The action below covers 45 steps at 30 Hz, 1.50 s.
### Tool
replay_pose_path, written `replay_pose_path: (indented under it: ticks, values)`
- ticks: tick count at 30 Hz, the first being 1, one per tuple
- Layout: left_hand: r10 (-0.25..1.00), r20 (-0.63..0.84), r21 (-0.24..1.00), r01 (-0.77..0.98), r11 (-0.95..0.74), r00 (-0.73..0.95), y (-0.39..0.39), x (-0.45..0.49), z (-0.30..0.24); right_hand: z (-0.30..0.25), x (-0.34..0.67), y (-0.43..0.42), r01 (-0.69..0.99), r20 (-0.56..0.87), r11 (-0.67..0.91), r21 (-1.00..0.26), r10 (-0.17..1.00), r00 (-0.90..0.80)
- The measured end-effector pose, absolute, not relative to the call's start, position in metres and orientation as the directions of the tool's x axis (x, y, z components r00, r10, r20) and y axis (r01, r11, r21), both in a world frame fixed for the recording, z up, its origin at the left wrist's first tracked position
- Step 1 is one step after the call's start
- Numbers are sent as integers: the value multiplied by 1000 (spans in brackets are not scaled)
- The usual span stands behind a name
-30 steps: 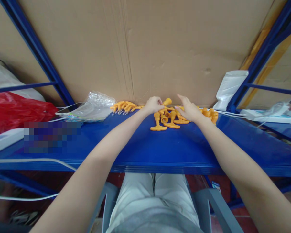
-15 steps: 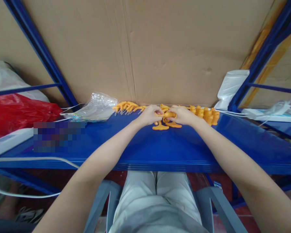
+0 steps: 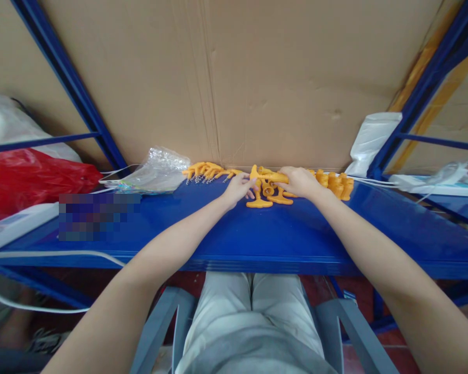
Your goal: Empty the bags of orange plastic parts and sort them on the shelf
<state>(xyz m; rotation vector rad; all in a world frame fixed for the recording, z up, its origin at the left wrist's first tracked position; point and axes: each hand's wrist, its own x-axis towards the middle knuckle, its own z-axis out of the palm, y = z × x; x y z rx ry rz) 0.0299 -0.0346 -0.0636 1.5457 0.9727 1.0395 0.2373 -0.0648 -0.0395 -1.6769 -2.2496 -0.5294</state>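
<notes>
Right hand [image 3: 299,182] had its fingers closed around the barrel end of a yellow corkscrew [image 3: 268,177], which lay roughly sideways between the two hands, just above a small pile of the same. Left hand [image 3: 238,190] was at the other end, fingers partly curled, tips at the crossbar; couldn't tell whether they gripped it or only touched.

Pile of corkscrews [image 3: 259,203] sat on the blue table [image 3: 281,234] under and in front of the held one; two crossbars pointed toward the person, and one round open barrel end showed. Left of the left hand, near the back edge, lay a row of yellow handles [image 3: 203,169] with bare metal spirals. Just beyond the right hand, yellow sleeves [image 3: 337,184] stood bunched together.

Further left: clear plastic bags [image 3: 156,169] and a red bag [image 3: 39,182]; the item in front of them was pixelated, unreadable. On the right a white packet [image 3: 374,143] leaned by the blue frame post [image 3: 417,98]. Cardboard [image 3: 296,78] stood behind everything. Person sat in a grey chair [image 3: 345,322].
</notes>
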Motion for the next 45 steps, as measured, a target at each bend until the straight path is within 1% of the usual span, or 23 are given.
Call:
replay_pose_path:
  ticks: [3,6,8,9,11,14,16,18,21,26,30,32,36,39,42,45]
  values:
    - [929,152,984,35,-174,337,-37,29,-62,-43,237,-61,950,350,305,64,885,-308]
    - [907,176,981,9,-195,383,-39,31,-63,-46,236,-58,927,232,371,-52,907,-350]
    - [899,185,980,-3,-201,397,-41,32,-63,-47,234,-58,920,203,377,-106,914,-351]
    - [897,189,979,-7,-203,400,-42,33,-63,-46,233,-58,924,201,368,-109,918,-342]
    - [895,189,979,-4,-204,404,-44,34,-63,-45,231,-60,947,213,315,-56,931,-297]
    - [895,173,981,12,-195,412,-48,36,-60,-42,227,-64,978,295,176,113,934,-202]
    - [898,153,984,18,-176,414,-50,36,-57,-40,225,-66,972,356,112,208,917,-182]
    - [902,130,989,16,-150,413,-52,36,-54,-39,223,-68,960,392,84,268,900,-188]
    - [908,98,994,2,-108,407,-56,37,-51,-37,221,-72,948,397,57,313,899,-186]
    - [913,66,998,-19,-63,402,-56,37,-53,-35,216,-75,940,379,66,335,904,-198]
    - [917,49,998,-44,-34,396,-55,37,-54,-38,219,-72,946,397,82,314,894,-209]
    - [925,37,998,-54,-18,379,-55,37,-54,-40,222,-71,946,378,122,302,895,-236]
    - [947,12,997,-71,12,322,-54,35,-52,-42,222,-70,934,327,254,252,886,-329]
    - [957,21,995,-103,9,289,-52,34,-52,-44,221,-69,919,316,324,222,868,-383]
    - [961,34,994,-111,-3,275,-50,33,-53,-46,221,-66,916,345,330,230,852,-394]
    - [959,36,995,-100,-9,280,-50,34,-53,-46,223,-65,915,429,311,259,811,-397]
